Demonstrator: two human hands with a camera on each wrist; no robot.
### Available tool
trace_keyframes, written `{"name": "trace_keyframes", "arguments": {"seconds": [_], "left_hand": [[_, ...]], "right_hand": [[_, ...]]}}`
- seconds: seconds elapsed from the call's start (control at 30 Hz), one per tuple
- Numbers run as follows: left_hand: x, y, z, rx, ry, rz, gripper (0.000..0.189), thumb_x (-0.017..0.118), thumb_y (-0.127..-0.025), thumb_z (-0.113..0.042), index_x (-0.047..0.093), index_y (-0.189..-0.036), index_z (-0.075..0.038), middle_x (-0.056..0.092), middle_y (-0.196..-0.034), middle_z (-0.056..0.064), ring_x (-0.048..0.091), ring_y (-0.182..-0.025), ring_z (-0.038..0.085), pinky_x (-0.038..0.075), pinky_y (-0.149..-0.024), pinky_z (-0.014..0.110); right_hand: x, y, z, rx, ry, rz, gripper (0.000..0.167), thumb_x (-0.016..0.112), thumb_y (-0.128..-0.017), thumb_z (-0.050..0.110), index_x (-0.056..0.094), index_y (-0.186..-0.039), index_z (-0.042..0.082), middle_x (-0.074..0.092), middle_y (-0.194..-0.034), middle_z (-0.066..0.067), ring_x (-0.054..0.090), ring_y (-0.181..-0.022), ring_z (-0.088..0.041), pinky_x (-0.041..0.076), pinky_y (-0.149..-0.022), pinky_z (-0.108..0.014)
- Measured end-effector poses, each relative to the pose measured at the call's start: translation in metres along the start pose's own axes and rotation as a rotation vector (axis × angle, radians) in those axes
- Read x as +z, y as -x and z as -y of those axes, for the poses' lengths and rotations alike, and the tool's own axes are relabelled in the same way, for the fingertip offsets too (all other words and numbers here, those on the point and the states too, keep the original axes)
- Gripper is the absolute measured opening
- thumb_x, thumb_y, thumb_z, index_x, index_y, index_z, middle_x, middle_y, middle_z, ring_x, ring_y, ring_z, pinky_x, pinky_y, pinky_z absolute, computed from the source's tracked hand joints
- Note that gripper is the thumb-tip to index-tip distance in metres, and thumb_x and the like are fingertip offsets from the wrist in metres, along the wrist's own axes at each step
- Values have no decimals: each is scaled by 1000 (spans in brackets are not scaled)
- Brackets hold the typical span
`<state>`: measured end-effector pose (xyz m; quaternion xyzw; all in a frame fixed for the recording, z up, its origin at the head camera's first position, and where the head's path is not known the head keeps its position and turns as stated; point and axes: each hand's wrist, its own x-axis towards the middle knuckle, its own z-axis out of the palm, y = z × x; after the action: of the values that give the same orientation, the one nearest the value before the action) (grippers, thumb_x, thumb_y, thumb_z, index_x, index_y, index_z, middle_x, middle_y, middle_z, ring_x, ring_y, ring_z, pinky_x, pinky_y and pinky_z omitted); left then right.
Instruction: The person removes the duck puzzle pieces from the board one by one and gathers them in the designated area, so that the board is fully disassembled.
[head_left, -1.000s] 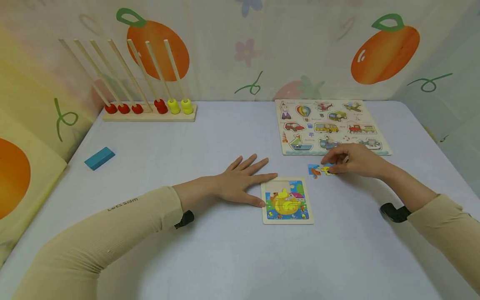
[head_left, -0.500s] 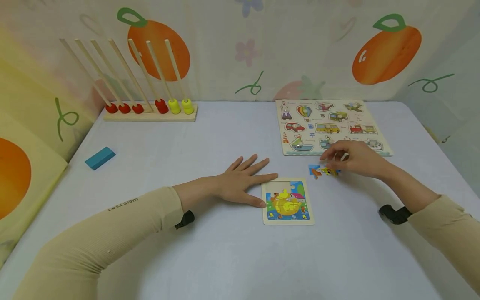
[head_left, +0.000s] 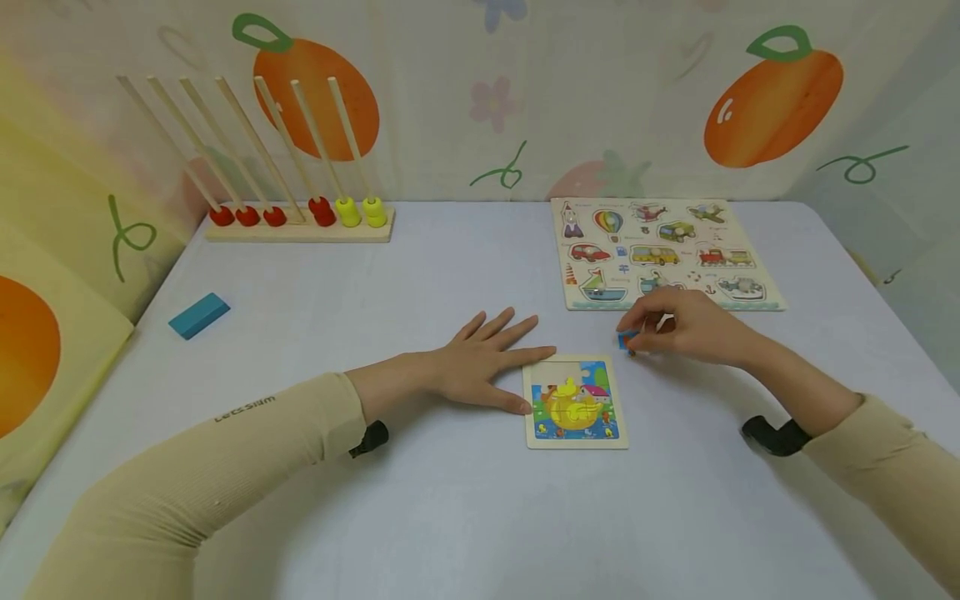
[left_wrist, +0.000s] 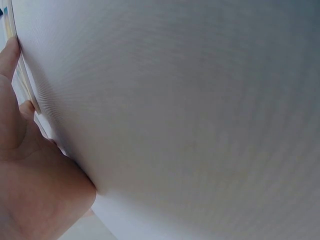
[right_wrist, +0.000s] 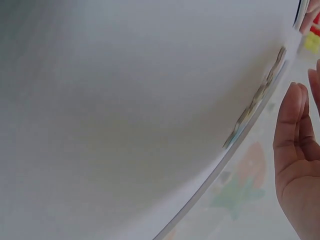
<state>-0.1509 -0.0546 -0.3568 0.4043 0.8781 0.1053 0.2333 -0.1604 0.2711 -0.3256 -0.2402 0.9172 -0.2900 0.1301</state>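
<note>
While the left hand (head_left: 468, 367) is lying flat with straight, spread fingers on the table (head_left: 450, 517), its fingertips are touching the upper left edge of the small duck puzzle (head_left: 575, 403), which is sitting just beside that hand toward the person's right. Past the puzzle's far right corner, the right hand (head_left: 686, 327) is curling over loose puzzle pieces (head_left: 627, 339), its fingertips pinching them against the tabletop; only a blue and orange bit is peeking out by the fingers. Just behind this hand, the vehicle peg board (head_left: 660, 250) is lying flat, its near edge close to the knuckles. Well away from the left hand, a blue block (head_left: 198, 315) is resting toward the left table edge, and a wooden bead rack (head_left: 300, 221) is standing at the far side.
</note>
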Motion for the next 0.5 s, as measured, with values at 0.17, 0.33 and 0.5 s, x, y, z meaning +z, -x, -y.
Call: {"name": "trace_keyframes", "arguments": {"seconds": [0.17,0.33,0.5], "left_hand": [[0,-1,1,0,-2,1,80,53,-90,-67,16,-157,-43,-9,-169,-2,-16,-156,30,-8,-124,59],[1,-1,1,0,0,2,80,52,-90,-68,16,-157,-43,-9,-169,-2,-16,-156,30,-8,-124,59],[0,-1,0,0,8,1,79,52,-90,-67,17,-156,-42,-9,-169,-2,-17,-156,30,-9,-124,59]], "right_hand": [[6,-1,10,-17,-12,16,16,77,-86,19,74,-102,20,72,-98,4,57,-85,-8,53,-75,-19],[14,-2,20,-44,-26,44,16,78,-86,20,74,-101,21,71,-96,4,58,-83,-10,53,-75,-21],[22,-3,27,-71,-52,76,17,80,-83,19,74,-99,21,70,-96,5,58,-82,-11,53,-76,-22]]}}
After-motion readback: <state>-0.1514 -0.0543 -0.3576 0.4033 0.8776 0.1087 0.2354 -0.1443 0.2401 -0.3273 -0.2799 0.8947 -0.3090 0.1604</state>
